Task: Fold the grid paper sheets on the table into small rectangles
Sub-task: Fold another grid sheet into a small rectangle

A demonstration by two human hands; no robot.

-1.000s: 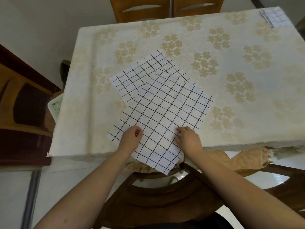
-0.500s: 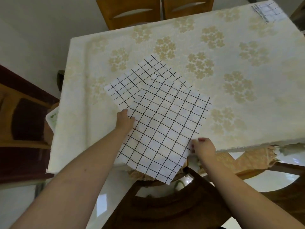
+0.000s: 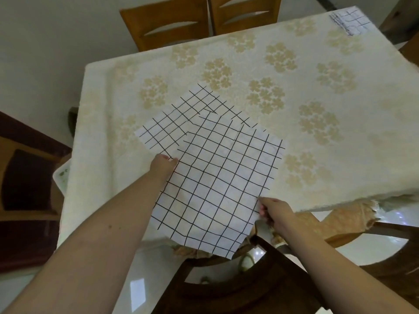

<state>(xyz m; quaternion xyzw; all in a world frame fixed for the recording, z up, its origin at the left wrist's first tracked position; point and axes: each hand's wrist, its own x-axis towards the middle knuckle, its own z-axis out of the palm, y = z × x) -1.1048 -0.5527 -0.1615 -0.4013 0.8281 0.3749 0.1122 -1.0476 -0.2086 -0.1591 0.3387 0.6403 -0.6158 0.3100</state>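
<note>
Chairs [image 3: 204, 17] beyond table [image 3: 340, 155]; folded paper [image 3: 349, 20] at far corner.

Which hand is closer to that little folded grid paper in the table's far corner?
The right hand, though neither is close. It grips the top grid sheet's right edge, nearer the folded grid paper; the left hand holds the sheet's left edge, farther away.

No text, label or number seems readable on anything here.
</note>
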